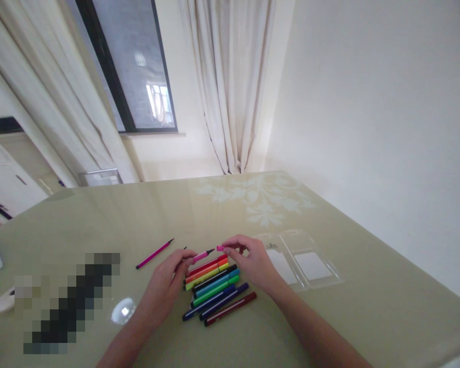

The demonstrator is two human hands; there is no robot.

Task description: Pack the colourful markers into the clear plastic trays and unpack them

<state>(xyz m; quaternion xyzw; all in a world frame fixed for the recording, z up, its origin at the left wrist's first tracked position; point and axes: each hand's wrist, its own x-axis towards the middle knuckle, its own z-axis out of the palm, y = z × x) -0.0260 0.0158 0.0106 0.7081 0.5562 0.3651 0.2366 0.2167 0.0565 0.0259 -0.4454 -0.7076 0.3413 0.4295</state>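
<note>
My left hand (171,273) grips a pink felt-tip pen (201,256), its dark tip bare and pointing right. Across a small gap, my right hand (249,256) pinches a pink pen cap (220,248) between thumb and fingers. Under and in front of both hands lies a row of several capped felt-tip pens, among them a red one, a yellow one, a green pen (215,292), dark blue ones and a dark red pen (230,309). Left of my left hand, a magenta felt-tip pen (155,253) lies uncapped on the table.
A clear plastic case (308,237) with white inserts lies open on the glossy table (368,306), right of my right hand. Left are a round shiny object (123,311), a blurred-out dark item (72,304) and a pale oval object (3,302). A wall borders the table's right side.
</note>
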